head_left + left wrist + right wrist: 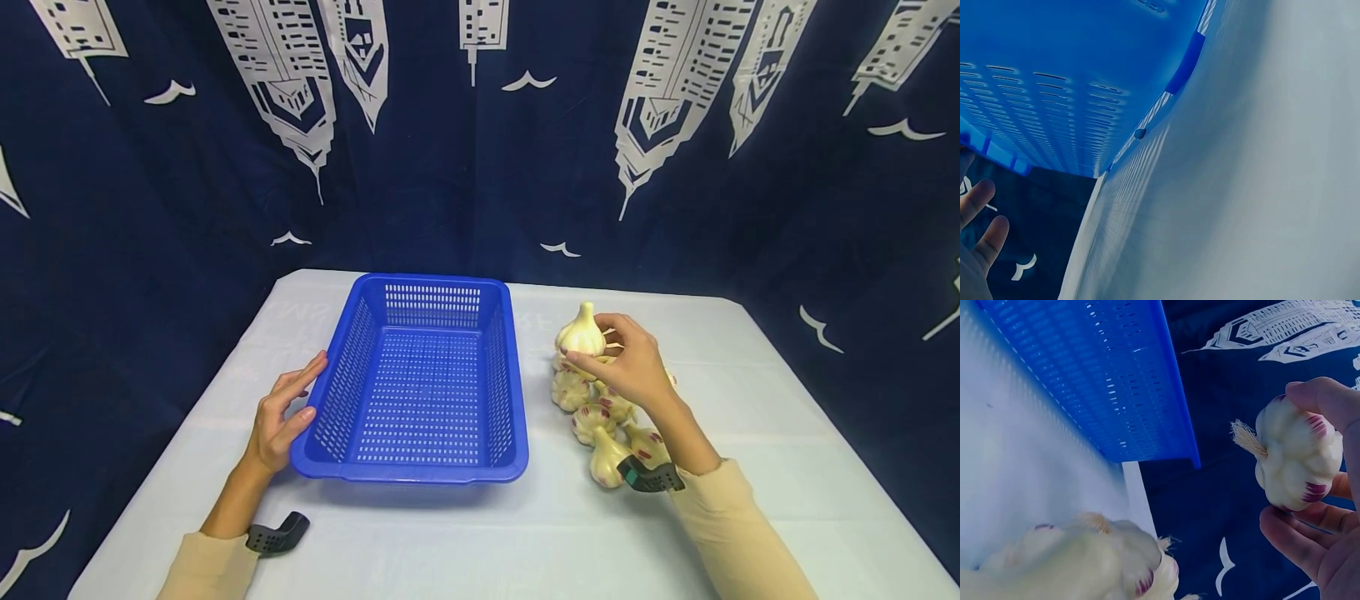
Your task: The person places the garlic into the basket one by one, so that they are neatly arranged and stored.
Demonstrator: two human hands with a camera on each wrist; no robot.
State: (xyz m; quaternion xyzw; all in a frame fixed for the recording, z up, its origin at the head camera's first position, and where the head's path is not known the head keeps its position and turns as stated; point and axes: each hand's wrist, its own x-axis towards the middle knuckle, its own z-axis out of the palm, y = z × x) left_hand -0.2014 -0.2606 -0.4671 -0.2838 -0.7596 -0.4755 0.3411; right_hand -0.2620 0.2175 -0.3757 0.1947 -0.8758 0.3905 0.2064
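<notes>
My right hand (630,358) pinches a garlic bulb (581,335) between thumb and fingers, stem pointing up, over a group of other garlic bulbs (594,423). The right wrist view shows the held garlic bulb (1297,453) with purple streaks and a tuft of roots. My left hand (281,417) rests its fairly straight fingers along the left rim of a blue plastic basket (521,417). Seen from the left wrist, the fingers (994,240) lie beside the basket's slotted wall (1054,125). Nothing lies inside the basket.
A white cloth covers the table (420,542). The garlic bulbs lie right of the basket, partly hidden beneath my right hand and wrist. A dark blue curtain (465,183) with white building and bird prints hangs behind the table and along its sides.
</notes>
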